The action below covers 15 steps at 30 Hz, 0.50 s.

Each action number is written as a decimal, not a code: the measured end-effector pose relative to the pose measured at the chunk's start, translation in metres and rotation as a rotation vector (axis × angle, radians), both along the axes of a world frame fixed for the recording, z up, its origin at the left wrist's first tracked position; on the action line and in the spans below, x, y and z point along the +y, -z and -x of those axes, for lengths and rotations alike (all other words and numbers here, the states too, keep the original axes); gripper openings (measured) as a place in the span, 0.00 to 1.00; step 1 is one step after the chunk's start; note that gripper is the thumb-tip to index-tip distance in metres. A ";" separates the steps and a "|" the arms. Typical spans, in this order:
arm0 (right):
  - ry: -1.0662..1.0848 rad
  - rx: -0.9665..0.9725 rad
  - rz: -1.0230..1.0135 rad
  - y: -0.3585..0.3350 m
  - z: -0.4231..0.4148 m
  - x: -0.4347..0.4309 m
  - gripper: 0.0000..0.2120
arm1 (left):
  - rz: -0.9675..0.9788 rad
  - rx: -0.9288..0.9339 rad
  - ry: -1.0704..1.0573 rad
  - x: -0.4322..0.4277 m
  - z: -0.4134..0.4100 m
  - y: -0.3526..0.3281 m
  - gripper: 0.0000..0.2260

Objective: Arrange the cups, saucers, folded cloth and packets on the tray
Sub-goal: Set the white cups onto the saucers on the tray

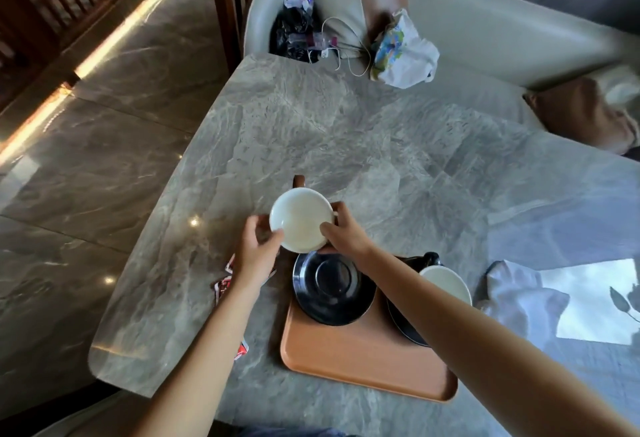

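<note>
A white cup (302, 220) is held above the table (346, 145), just beyond the tray (363, 357), gripped at its rim by the left hand (256, 249) and the right hand (346, 232). An empty black saucer (332, 287) lies on the tray below it, beside a second cup (446, 284). Packets (225, 284) lie left of the tray, a cloth (516, 291) to its right.

The left forearm (221, 305) covers most of the red-and-white packets (225, 284) near the table's left edge, so their number and print cannot be told. The right forearm (450, 318) hides part of the second black saucer (403, 322) and much of the cup (446, 286) on it, at the tray's (363, 364) right edge. The raised white cup (302, 220) conceals most of its brown handle (299, 180). The folded cloth (519, 292) blurs into a bright patch near the table's right edge. Both arms run off the picture's bottom edge.
</note>
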State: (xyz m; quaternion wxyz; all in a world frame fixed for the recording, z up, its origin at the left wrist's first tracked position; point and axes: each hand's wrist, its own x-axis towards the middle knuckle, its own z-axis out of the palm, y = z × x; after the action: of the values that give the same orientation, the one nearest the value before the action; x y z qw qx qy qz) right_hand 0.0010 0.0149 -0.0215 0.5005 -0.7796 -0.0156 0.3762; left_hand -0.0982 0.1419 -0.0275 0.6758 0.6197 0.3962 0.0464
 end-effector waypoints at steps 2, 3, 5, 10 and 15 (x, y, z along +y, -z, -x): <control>0.001 -0.012 0.004 -0.004 0.005 -0.024 0.16 | 0.012 0.011 0.085 -0.015 0.003 -0.001 0.10; 0.001 -0.012 0.009 -0.004 0.009 -0.036 0.15 | 0.015 0.029 0.135 -0.022 0.005 -0.001 0.09; -0.001 -0.004 0.021 -0.004 0.016 -0.056 0.14 | 0.012 0.090 0.227 -0.033 0.008 0.000 0.10; 0.053 0.034 0.057 0.004 0.035 -0.080 0.13 | 0.032 0.183 0.379 -0.052 0.015 0.000 0.10; 0.127 0.060 0.044 0.012 0.047 -0.077 0.14 | -0.014 0.202 0.409 -0.056 0.020 -0.001 0.13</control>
State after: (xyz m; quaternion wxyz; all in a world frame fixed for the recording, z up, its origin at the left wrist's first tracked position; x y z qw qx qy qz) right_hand -0.0462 -0.0617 -0.0337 0.5064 -0.7781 0.0573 0.3672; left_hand -0.1183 0.0858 -0.0269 0.6240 0.6933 0.3275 -0.1511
